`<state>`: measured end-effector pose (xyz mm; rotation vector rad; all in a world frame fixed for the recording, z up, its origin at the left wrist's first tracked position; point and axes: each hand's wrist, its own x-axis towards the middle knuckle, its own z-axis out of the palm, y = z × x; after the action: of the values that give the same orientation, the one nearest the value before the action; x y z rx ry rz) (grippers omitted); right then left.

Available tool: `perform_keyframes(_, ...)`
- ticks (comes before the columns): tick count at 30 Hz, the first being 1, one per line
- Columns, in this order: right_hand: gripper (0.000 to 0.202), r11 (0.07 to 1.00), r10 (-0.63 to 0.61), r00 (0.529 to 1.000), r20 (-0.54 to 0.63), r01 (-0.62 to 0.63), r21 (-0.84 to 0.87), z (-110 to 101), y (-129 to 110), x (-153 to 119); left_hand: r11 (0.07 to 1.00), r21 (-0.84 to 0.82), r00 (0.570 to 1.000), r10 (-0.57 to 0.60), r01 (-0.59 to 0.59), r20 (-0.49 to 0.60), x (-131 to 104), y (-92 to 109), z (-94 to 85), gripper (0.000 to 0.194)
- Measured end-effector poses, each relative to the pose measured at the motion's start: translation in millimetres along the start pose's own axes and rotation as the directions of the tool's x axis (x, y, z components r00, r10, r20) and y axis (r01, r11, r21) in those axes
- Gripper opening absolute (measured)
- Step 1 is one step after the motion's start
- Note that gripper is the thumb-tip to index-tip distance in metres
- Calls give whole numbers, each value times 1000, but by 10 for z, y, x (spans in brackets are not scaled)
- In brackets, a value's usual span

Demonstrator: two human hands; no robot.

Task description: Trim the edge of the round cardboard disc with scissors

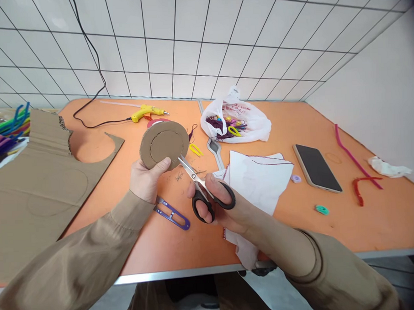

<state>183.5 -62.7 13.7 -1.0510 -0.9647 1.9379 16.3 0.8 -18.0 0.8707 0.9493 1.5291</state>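
My left hand [146,178] grips the lower edge of a round cardboard disc [168,143], thumb on its face. A smaller circle is marked on the disc. In my right hand [218,202] is a pair of scissors [194,177] with black handles, fingers through the loops. Its blades are slightly parted, and the tips meet the disc's lower right edge. Purple thread snips [173,214] lie on the table below the disc. Behind the disc, part of a red round thing [157,122] shows.
A large cut cardboard sheet [57,189] covers the left side, with pipe cleaners [7,136] on it. At the back are a yellow glue gun [148,112] and a plastic bag [255,123] of thread. White cloth [259,175] and a phone [317,167] lie right.
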Motion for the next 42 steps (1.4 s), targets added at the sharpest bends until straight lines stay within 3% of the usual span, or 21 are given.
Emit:
perform_keyframes(9,59,999,38,999,-13,-38,28,27,-8,-19,995,62,997,78,-78,7,-35,22,22,31)
perform_keyframes(19,53,1000,-20,1000,-12,20,-11,19,49,34,990,91,994,107,-108,16,-22,-13,-24,29)
perform_keyframes(23,52,999,-27,1000,-15,26,-18,7,46,29,994,27,994,106,-106,28,-9,-30,-2,29)
perform_keyframes(26,54,999,-34,999,2,34,-20,-5,43,24,997,-27,996,80,-79,45,-10,-42,38,33)
perform_keyframes(31,57,999,-51,998,41,51,-8,-13,65,20,995,-70,997,-62,66,51,-3,-27,75,39)
perform_keyframes(37,55,995,-9,998,55,3,95,-26,80,11,993,-60,995,-101,101,2,37,5,54,42)
perform_keyframes(42,63,963,132,980,147,-162,214,-67,53,19,1000,16,998,-9,10,-62,87,3,-4,42)
